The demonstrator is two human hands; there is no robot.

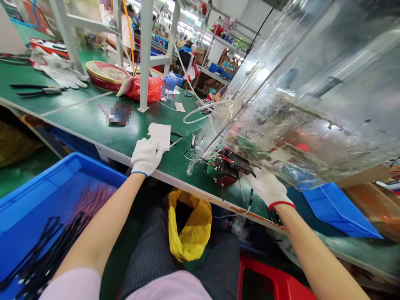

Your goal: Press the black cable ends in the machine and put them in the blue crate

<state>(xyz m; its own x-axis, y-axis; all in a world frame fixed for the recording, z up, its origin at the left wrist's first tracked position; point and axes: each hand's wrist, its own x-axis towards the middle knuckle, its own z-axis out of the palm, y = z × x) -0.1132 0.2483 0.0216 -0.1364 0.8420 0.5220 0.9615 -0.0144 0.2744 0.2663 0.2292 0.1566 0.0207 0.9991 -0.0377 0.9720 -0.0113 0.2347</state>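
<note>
Head view: both hands (146, 156) outstretched over bench (93, 121).

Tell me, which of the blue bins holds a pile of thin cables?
The big blue bin at lower left, below the bench edge beside the left hand. Black and reddish cables lie in it; the blue bin at right shows none.

On the green bench (93, 121) we see a round tin (106, 75), a red bag (146, 88), spare gloves (61, 71) and pliers (37, 89). Below it we note a blue bin (37, 200) of wires (46, 250) and a yellow bag (190, 229).
</note>
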